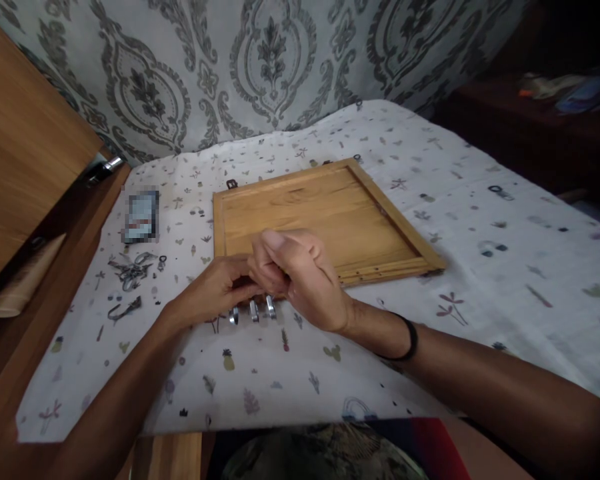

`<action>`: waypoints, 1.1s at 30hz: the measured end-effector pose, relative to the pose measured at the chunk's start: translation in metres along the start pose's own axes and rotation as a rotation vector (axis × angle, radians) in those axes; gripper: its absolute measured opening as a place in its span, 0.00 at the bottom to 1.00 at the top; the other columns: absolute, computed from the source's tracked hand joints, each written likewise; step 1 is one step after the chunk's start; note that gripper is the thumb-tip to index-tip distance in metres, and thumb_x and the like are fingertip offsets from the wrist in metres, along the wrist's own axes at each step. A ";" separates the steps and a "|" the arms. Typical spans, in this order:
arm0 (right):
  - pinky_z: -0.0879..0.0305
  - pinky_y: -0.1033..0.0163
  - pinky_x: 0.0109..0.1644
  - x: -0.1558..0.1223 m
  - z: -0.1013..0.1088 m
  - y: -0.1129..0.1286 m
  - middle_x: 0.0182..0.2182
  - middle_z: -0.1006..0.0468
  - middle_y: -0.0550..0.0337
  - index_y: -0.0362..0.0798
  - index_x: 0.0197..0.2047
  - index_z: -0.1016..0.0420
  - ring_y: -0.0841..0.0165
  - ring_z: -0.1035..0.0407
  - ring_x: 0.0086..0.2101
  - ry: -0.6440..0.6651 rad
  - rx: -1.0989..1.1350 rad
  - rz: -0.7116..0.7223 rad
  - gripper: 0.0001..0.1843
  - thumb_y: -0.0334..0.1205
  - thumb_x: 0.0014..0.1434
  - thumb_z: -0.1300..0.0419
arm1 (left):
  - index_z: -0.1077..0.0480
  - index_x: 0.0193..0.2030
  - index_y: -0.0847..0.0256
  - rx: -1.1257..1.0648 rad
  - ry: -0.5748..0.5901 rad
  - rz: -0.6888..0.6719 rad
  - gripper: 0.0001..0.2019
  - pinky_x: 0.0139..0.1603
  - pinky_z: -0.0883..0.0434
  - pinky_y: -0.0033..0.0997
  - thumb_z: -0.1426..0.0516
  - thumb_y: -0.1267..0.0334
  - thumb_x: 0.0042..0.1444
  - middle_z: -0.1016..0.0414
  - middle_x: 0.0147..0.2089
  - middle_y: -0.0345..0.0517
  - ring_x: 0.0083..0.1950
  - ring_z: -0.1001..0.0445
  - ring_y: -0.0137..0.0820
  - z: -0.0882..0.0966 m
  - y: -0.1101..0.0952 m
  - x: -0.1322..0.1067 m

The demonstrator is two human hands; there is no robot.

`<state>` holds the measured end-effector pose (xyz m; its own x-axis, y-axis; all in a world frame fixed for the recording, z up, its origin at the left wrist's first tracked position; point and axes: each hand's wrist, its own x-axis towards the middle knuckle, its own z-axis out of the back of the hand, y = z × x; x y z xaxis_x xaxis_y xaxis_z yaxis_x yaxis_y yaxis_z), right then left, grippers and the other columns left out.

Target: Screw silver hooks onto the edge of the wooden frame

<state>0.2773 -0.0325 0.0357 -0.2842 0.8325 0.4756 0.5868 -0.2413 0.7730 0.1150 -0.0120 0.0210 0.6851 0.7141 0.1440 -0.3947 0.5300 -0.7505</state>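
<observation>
A framed wooden panel (pixel 300 207) lies flat on a patterned white cloth. Three silver metal hooks (pixel 254 311) stick out from beneath my hands at the panel's near edge. There my left hand (pixel 217 287) has its fingers pinched together by the frame; what they hold is hidden. My right hand (pixel 305 273) is curled into a fist beside the left fingertips, over the same near edge, and whatever sits inside it cannot be seen. Left of the panel lie a tangled heap of small metal hooks (pixel 133 271) and a separate hook (pixel 125 309).
A phone-like item (pixel 141 217), partly blurred, rests on the cloth (pixel 260 393) at the left. Beyond the cloth's left edge are a tube (pixel 27 280) and a wooden cabinet (pixel 25 127). Dark hangers (pixel 232 184) project from the panel's far edge.
</observation>
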 end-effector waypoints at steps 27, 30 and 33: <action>0.57 0.61 0.22 -0.002 -0.001 0.002 0.16 0.48 0.70 0.52 0.18 0.47 0.76 0.55 0.17 0.006 0.003 -0.032 0.32 0.56 0.68 0.40 | 0.22 0.33 0.59 0.100 -0.006 -0.092 0.15 0.44 0.24 0.29 0.45 0.62 0.70 0.21 0.32 0.40 0.39 0.20 0.32 0.003 0.001 -0.003; 0.57 0.61 0.22 -0.003 0.000 0.001 0.16 0.48 0.70 0.51 0.18 0.45 0.76 0.55 0.17 0.013 -0.008 -0.035 0.31 0.54 0.69 0.41 | 0.20 0.37 0.59 0.171 -0.104 -0.060 0.11 0.42 0.25 0.28 0.43 0.63 0.68 0.18 0.35 0.41 0.38 0.20 0.31 0.019 -0.005 -0.010; 0.58 0.62 0.22 -0.004 0.002 0.001 0.17 0.49 0.69 0.51 0.19 0.44 0.75 0.57 0.18 0.019 -0.012 -0.076 0.30 0.50 0.71 0.45 | 0.18 0.44 0.59 0.230 -0.287 -0.002 0.09 0.45 0.25 0.28 0.42 0.65 0.66 0.16 0.41 0.44 0.41 0.19 0.31 0.039 -0.009 -0.024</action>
<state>0.2804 -0.0351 0.0335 -0.3417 0.8392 0.4230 0.5535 -0.1841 0.8122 0.0784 -0.0163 0.0496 0.4988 0.7951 0.3450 -0.5436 0.5970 -0.5900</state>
